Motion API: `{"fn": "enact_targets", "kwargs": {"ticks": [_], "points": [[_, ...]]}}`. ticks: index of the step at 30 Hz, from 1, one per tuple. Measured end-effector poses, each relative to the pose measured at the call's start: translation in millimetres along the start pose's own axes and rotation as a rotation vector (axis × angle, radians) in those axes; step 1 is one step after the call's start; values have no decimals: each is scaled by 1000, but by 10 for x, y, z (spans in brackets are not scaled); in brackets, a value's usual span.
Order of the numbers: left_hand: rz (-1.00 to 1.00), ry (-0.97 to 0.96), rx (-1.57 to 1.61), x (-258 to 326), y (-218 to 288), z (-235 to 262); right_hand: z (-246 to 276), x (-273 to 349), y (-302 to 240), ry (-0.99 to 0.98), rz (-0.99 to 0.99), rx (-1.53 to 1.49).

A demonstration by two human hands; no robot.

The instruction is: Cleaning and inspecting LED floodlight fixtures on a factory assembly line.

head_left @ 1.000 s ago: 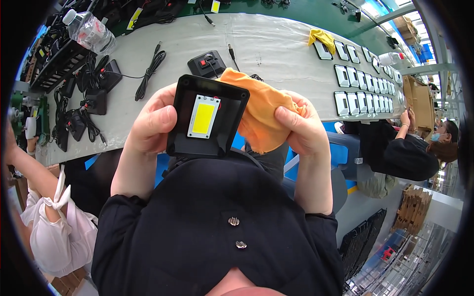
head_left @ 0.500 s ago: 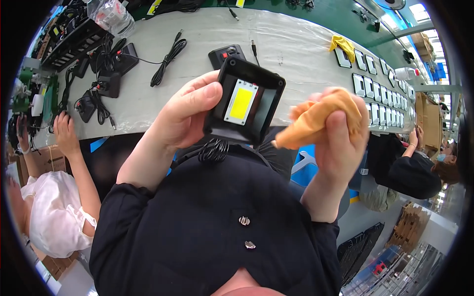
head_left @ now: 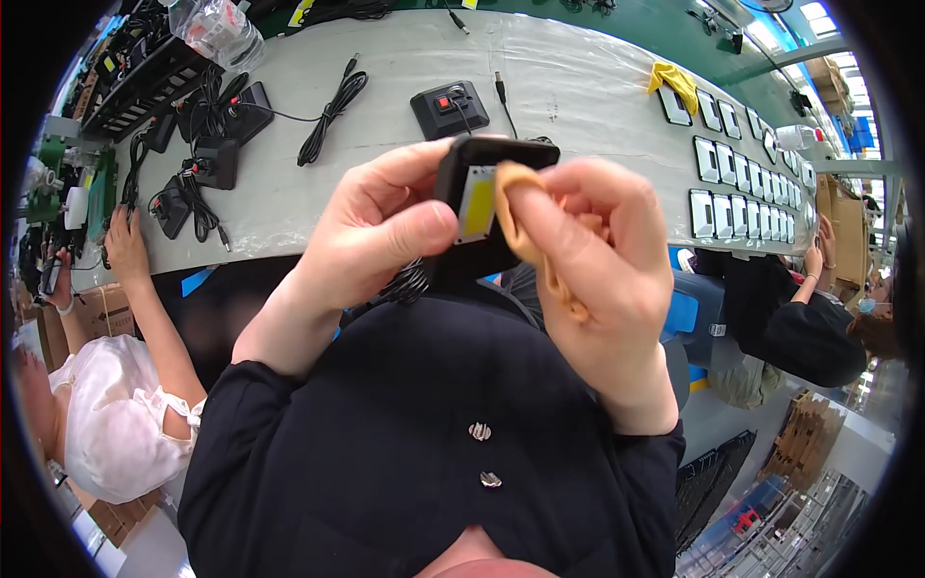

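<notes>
My left hand [head_left: 371, 226] grips the left side of a square black lamp housing [head_left: 445, 262], its thumb over the near rim. Inside the housing sits a yellow LED panel [head_left: 476, 204] with a pale border. A bundled black cable [head_left: 409, 281] hangs below it. Pinched in my right hand [head_left: 612, 265] is an orange cloth [head_left: 520, 226], whose upper end reaches into the housing at the panel's right edge. Whether the cloth touches the panel itself is hard to tell. My right fingers hide part of the housing's right side.
Beyond my hands, another black lamp housing [head_left: 449, 110] with a red switch lies on the table [head_left: 588, 106]. Coiled cables [head_left: 332, 116] and more housings lie left. Rows of framed panels [head_left: 708, 159] and a yellow cloth [head_left: 674, 82] lie right. Co-workers sit on both sides.
My right hand has moved left with the orange cloth, bringing it into the lamp housing. The housing, still in my left hand, has turned and tilted.
</notes>
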State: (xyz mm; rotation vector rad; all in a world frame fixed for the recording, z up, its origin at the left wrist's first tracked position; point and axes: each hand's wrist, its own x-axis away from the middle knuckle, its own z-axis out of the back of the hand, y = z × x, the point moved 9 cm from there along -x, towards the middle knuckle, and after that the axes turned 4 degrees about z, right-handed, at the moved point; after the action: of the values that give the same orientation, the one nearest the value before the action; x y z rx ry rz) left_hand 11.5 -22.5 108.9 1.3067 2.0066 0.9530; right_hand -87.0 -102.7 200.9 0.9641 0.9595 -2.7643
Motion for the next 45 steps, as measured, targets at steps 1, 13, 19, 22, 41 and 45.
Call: {"fn": "enact_targets", "kwargs": {"ticks": [1, 13, 19, 22, 41, 45], "points": [[-7, 2, -37, 2, 18, -60, -63, -17, 1, 13, 52, 44], [-67, 66, -83, 36, 44, 17, -232, 81, -50, -27, 68, 168], [-87, -9, 37, 46, 36, 3, -118, 150, -21, -135, -7, -19], [-111, 22, 40, 42, 102, -41, -140, 11, -87, -33, 55, 160], [-55, -103, 286, 80, 51, -17, 183, 8, -234, 54, -46, 218], [-171, 5, 29, 93, 178, -88, 50, -87, -316, -2, 63, 238]]}}
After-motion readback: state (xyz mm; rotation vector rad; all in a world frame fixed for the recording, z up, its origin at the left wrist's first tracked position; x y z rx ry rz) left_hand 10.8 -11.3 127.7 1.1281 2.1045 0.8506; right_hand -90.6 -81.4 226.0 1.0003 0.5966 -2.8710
